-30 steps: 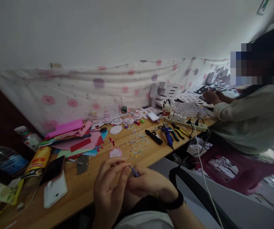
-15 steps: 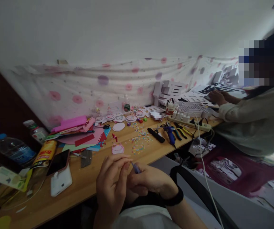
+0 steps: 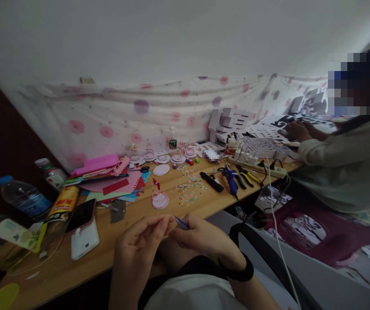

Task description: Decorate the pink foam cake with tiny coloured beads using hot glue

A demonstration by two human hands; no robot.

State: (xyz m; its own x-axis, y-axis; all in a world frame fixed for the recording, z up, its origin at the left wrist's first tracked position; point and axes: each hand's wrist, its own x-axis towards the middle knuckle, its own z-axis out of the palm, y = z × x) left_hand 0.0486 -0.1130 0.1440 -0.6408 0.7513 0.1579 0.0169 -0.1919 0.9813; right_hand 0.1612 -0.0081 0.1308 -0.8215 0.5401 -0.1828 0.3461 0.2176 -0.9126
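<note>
Purple implement (image 3: 181, 222), one, slender; exact type too small to tell.

Location: in front of the near edge of the counter (image 3: 59, 267), above the person's lap, between the two hands.

Holding: right hand (image 3: 201, 239), the nearer one, its grip closed with thumb and fingers pinching the lower end.

Orientation: long axis slants across the gap between the hands; the free end rises out of the right grip and points leftward and away from the body, at the left fingertips. Whether it touches them cannot be told.

Left hand (image 3: 140, 245): thumb and forefinger pressed together, facing the implement's tip; any piece between them is not discernible.

Nearby on the counter: pink round piece (image 3: 161, 201), just beyond the hands; small red figure (image 3: 156, 184), behind it; scattered coloured bits (image 3: 189, 187), to their right; white disc (image 3: 161, 169), farther back; blue glue gun (image 3: 232, 183), well apart at right.
</note>
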